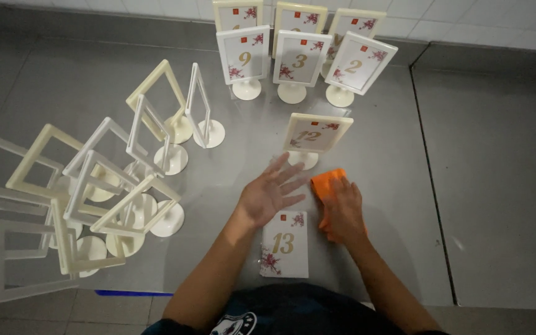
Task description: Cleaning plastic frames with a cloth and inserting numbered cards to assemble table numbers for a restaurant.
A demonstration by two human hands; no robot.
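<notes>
Head view looks straight down at a grey metal counter (pixel 379 161), and the layout reads like a sorting line. The right hand (pixel 343 209) lies flat and pressing on an orange cloth (pixel 326 185), fingers curved over it rather than pinching, which suits wiping the steel beneath. The left hand (pixel 270 194) hovers fully spread with nothing in it, palm down, just above the top edge of a loose floral number card (pixel 285 243) that lies flat at 6 o'clock, close to the person's body; the card seems parked there within easy reach.

At 12 o'clock from the hands, just beyond the cloth, a single filled card stand (pixel 315 135) sits apart from the others, tilted back on its round foot. Farther off at 12 o'clock, finished stands (pixel 298 57) stand in two tidy rows against the wall, faces toward the person, so the cards can be read at a glance. From 9 to 10 o'clock a crowd of empty cream and white frames (pixel 110 186) is bunched loosely, some leaning at odd angles, apparently set aside as stock.

A seam (pixel 430 167) splits the counter at 3 o'clock, and pale wall tiles (pixel 497 22) run along the far edge. Light is dim and the steel shows dull reflections.
</notes>
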